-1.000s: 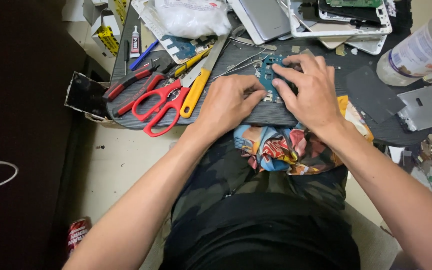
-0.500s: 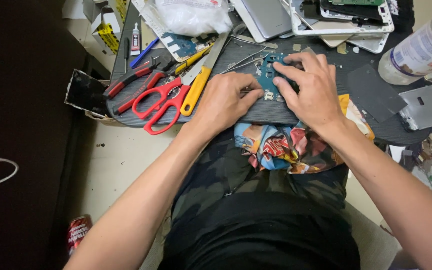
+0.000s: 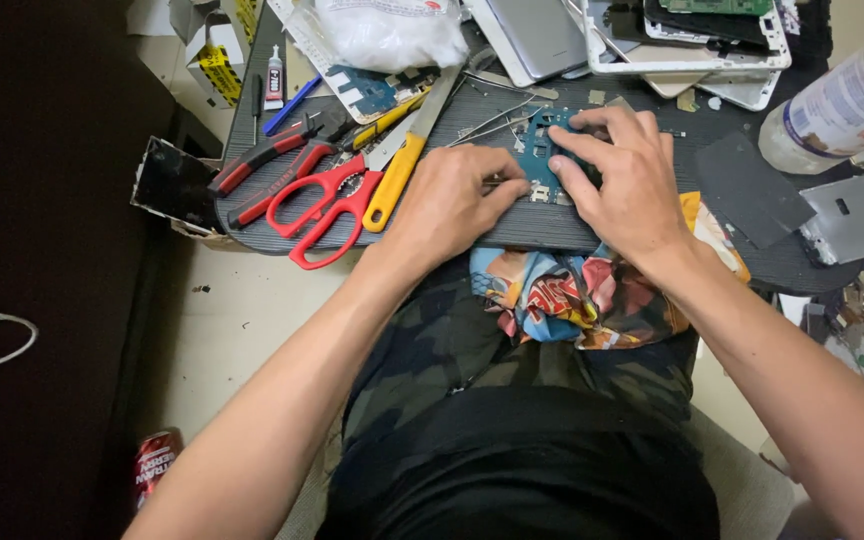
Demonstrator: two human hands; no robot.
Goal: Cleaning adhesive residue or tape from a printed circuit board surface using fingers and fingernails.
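Observation:
A small blue-green circuit board [image 3: 540,160] lies on the dark work board [image 3: 532,228] in front of me. My right hand [image 3: 624,180] covers the circuit board's right side, fingers bent and pressing on it. My left hand [image 3: 452,200] rests to its left, its fingertips pinched at the circuit board's left edge; whether they hold a small tool is hidden. Metal tweezers [image 3: 497,125] lie just beyond the left hand.
Red scissors [image 3: 327,200], red-handled pliers [image 3: 257,160] and a yellow-handled knife [image 3: 402,165] lie at the left. A plastic bottle [image 3: 837,105], a metal bracket [image 3: 857,215], tablet parts [image 3: 682,40], a white bag [image 3: 387,30]. A colourful cloth [image 3: 572,295] on my lap, a can [image 3: 155,465] on the floor.
Both hands stay on the circuit board; the fingers shift only slightly.

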